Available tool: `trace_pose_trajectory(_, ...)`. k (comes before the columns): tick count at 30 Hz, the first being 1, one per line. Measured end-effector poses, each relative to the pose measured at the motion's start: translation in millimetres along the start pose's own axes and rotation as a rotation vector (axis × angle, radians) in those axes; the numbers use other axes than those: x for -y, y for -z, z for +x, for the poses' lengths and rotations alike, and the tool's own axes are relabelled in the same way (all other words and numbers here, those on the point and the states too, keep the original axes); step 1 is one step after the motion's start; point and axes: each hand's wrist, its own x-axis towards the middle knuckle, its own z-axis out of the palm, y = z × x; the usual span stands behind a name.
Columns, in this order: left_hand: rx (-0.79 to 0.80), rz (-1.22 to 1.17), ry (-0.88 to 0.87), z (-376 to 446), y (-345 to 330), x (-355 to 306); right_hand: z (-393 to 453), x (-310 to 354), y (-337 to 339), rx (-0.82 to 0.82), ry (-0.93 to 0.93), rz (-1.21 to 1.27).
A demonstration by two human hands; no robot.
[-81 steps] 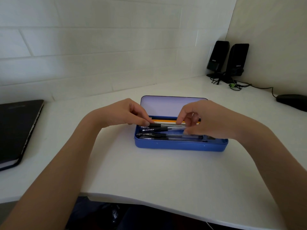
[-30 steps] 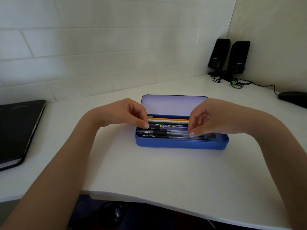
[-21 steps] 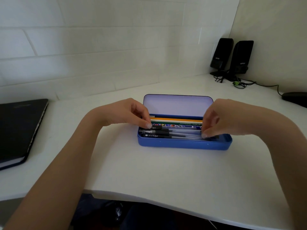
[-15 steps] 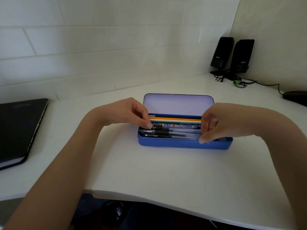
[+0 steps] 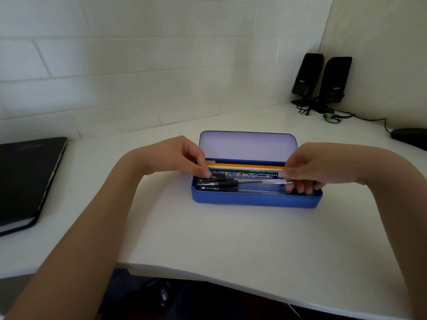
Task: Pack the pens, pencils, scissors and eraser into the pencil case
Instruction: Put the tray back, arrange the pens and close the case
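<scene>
A blue metal pencil case point(image 5: 254, 200) lies open on the white desk, its pale lid point(image 5: 247, 145) standing up at the back. Inside lie an orange pencil point(image 5: 245, 165), a green pencil point(image 5: 242, 170) and several clear pens with black caps point(image 5: 221, 184). My left hand point(image 5: 178, 159) pinches the capped end of one clear pen point(image 5: 256, 180) at the case's left end. My right hand point(image 5: 302, 168) pinches the tip end of the same pen at the right end, with its other fingers inside the case. No scissors or eraser are visible.
A black notebook point(image 5: 25, 181) lies at the left edge of the desk. Two black speakers point(image 5: 321, 82) with cables stand in the far right corner, and a black mouse point(image 5: 410, 137) lies at the right. The desk's curved front edge point(image 5: 231, 276) runs close to me.
My right hand has shifted from the case's front rim to the tip end of the pen, which both hands now hold just above the other pens. My left hand has stayed put.
</scene>
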Motion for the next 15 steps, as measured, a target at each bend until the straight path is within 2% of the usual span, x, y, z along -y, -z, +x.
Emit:
trace_pose_trajectory(4,0.003,-0.002,-0.006,0.7,0.6,1.2,1.0,0.4,1.6,-0.048,0.043,0.047)
trace_pose_trajectory(9,-0.002,0.004,-0.007,1.4,0.0,2.0,-1.2,-1.1,0.6,0.015,0.093,0.007)
trace_pose_trajectory(15,0.005,0.005,-0.026,1.6,0.6,3.5,5.1,0.1,-5.5,-0.071,0.110,-0.042)
